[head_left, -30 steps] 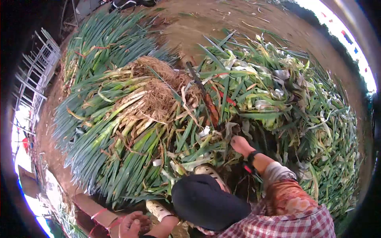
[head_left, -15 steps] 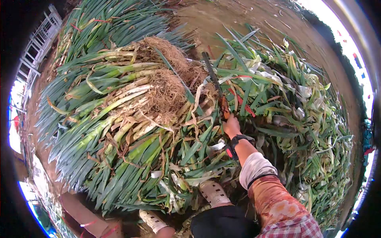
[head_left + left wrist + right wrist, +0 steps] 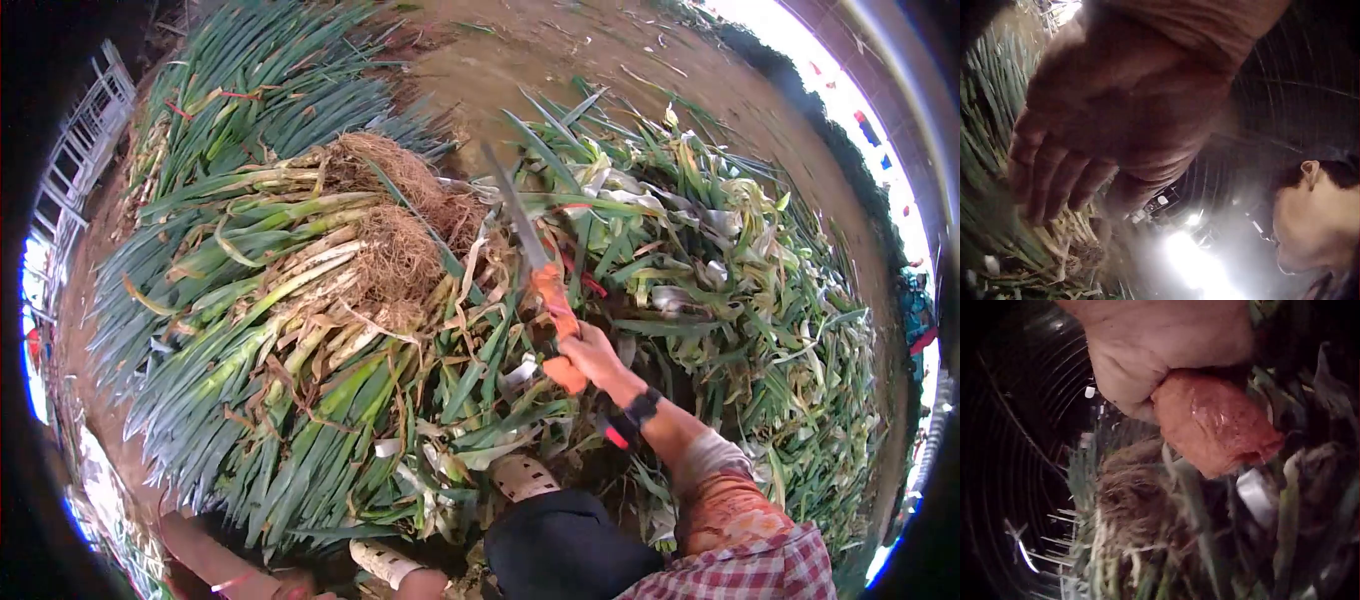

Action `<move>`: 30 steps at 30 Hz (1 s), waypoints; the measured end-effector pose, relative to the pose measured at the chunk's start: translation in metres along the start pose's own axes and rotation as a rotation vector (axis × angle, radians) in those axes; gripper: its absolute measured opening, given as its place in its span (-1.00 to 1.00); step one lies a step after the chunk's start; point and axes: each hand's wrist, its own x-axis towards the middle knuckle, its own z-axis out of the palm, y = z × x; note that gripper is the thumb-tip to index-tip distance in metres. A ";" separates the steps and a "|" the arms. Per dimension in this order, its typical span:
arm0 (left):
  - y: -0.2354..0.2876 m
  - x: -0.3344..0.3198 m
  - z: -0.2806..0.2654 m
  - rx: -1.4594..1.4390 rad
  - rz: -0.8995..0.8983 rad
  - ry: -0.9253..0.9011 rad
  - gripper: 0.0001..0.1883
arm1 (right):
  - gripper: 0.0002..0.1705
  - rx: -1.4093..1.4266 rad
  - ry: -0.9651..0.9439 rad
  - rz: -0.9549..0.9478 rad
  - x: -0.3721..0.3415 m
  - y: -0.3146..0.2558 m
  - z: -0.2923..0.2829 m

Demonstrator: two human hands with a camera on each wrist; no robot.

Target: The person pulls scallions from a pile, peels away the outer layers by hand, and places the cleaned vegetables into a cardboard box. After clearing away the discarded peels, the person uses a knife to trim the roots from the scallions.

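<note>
In the head view my right hand (image 3: 598, 358) grips a long knife (image 3: 525, 232) by its orange-wrapped handle. Its narrow blade points up and away, over the edge of the leek heap. The butt of the handle (image 3: 1213, 422) sticks out of the fist in the right wrist view. My left hand (image 3: 1116, 106) has its palm in sight and its fingers loosely extended, holding nothing. It is at the lower left, beside my body. Left of the knife lie heaped leeks (image 3: 290, 275) with dry brown roots (image 3: 395, 255) toward the middle.
A large pile of stripped leaves (image 3: 740, 300) spreads on the right. More leeks (image 3: 270, 90) lie at the back left, with red ties. Bare soil (image 3: 520, 60) runs behind. Light perforated shoes (image 3: 525, 477) and a cardboard piece (image 3: 215, 560) are at the front.
My right hand reached forward, took the knife by its handle from among the leaves, and has lifted it back toward me. My left hand dropped lower at the left edge.
</note>
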 end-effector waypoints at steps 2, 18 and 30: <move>0.032 -0.001 -0.002 -0.086 0.001 -0.044 -0.66 | -0.85 0.024 0.048 -0.100 -0.040 -0.019 0.012; -0.056 -0.094 -0.008 -0.239 0.014 0.100 -0.67 | -0.66 -0.353 -0.038 -0.129 -0.202 -0.107 -0.027; -0.078 -0.130 -0.024 -0.282 0.098 0.165 -0.65 | -0.77 -0.430 0.292 -0.397 -0.200 -0.240 -0.076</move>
